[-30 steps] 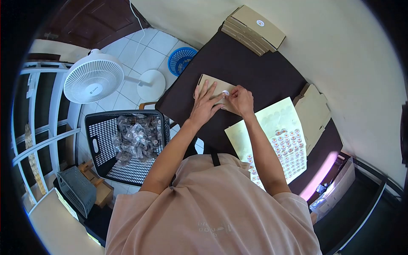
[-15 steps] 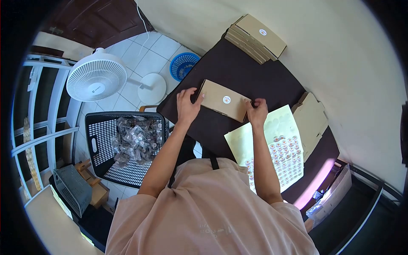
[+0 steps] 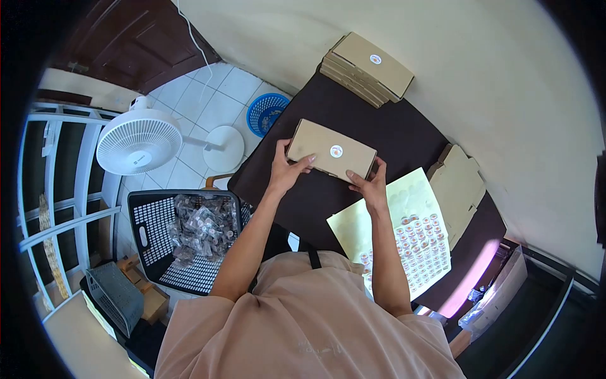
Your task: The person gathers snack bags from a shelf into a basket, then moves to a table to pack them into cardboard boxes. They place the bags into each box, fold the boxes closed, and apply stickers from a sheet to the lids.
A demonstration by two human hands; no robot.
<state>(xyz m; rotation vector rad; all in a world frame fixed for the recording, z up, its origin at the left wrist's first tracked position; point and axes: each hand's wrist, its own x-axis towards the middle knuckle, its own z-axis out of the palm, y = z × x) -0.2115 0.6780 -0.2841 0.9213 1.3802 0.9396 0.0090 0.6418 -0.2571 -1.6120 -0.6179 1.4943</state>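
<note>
Both my hands grip a flat brown cardboard box over the dark tabletop. A round white sticker with a small printed design sits near the middle of its lid. My left hand is closed around the left end, thumb on top along the front edge. On the right end my right hand is closed, its thumb over the front corner and its fingers at the side. A pale yellow sticker sheet lies beneath my right forearm, with rows of round stickers on its lower part.
Similar boxes are stacked at the table's far edge by the wall. Flattened cardboard lies right of the sheet. A black basket of small plastic packets stands at left, near a white fan and a blue basket.
My hands have closed round the two ends of the box, thumbs now on its lid. The box appears slightly larger and nearer, and the camera view has shifted a little.
</note>
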